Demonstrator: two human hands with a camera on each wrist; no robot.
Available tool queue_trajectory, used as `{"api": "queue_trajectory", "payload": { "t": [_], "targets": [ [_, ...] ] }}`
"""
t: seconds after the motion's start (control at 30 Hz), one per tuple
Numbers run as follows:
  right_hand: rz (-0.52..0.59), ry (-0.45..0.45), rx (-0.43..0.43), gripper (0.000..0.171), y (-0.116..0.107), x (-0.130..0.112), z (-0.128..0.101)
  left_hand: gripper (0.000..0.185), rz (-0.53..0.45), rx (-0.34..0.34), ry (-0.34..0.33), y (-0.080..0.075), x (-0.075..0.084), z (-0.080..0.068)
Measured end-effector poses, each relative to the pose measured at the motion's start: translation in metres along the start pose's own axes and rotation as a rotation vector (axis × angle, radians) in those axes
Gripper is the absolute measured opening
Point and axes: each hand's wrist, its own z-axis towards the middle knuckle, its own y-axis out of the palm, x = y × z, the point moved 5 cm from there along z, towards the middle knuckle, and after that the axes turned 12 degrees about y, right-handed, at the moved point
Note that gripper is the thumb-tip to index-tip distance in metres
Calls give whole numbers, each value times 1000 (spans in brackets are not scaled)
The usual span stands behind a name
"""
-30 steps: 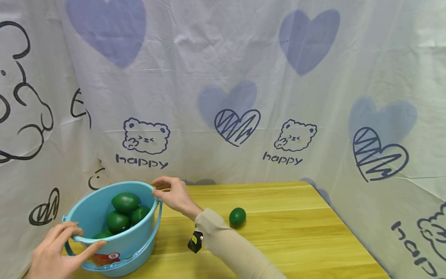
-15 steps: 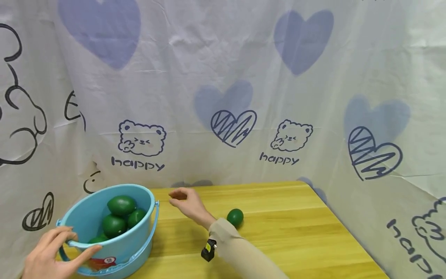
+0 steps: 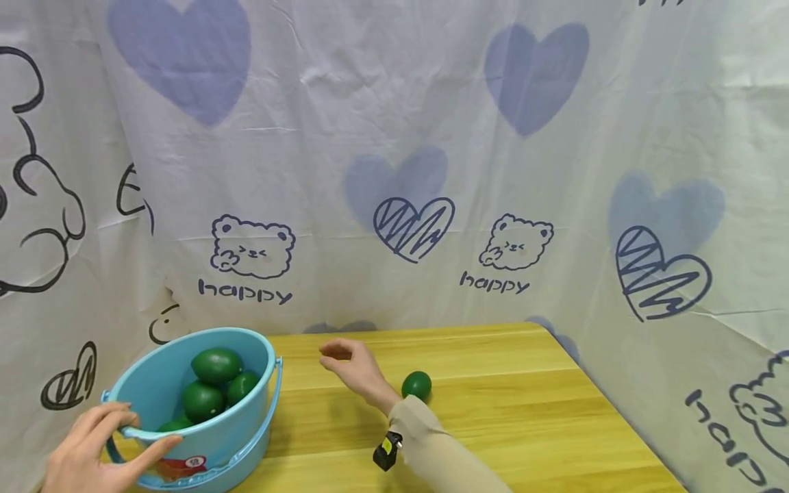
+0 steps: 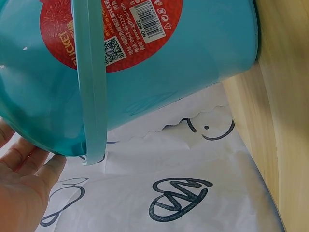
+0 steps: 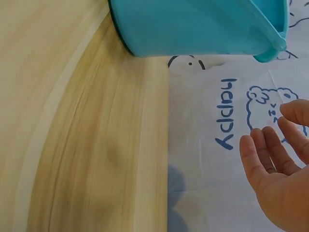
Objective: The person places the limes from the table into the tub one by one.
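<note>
A light blue bucket [image 3: 237,418] stands at the table's near left and holds several dark green fruits [image 3: 216,365]. My left hand [image 3: 98,445] grips its near rim, fingers over the top and thumb on the outer wall. The left wrist view shows the bucket [image 4: 193,48], its lowered handle [image 4: 91,87] and my left hand [image 4: 24,193] against the wall. My right hand [image 3: 351,366] hovers empty over the table, fingers loosely bent, between the bucket and a lone green fruit [image 3: 416,385]. In the right wrist view, that hand [image 5: 275,164] is empty, right of the bucket [image 5: 193,24].
The yellow wooden table [image 3: 524,424] is walled at the back and right by a white cloth [image 3: 394,171] printed with hearts and bears. The cloth also hangs past the table's left edge [image 4: 193,193]. A small black device [image 3: 387,450] sits on my right wrist.
My right hand left the bucket's far rim and moved right and lower, toward the lone green fruit. The left hand kept its hold on the near rim.
</note>
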Motion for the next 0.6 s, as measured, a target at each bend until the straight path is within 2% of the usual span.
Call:
{"api": "queue_trajectory", "payload": {
  "t": [0.2, 0.43, 0.6],
  "targets": [
    [-4, 28, -12, 22, -13, 8, -5, 62, -12, 24, 6, -2, 0, -1],
    [1, 42, -3, 24, -35, 21, -8, 61, -7, -83, -13, 1, -3, 2],
    [-20, 45, 16, 25, -54, 32, -12, 61, -8, -106, -15, 1, -4, 0]
  ]
}}
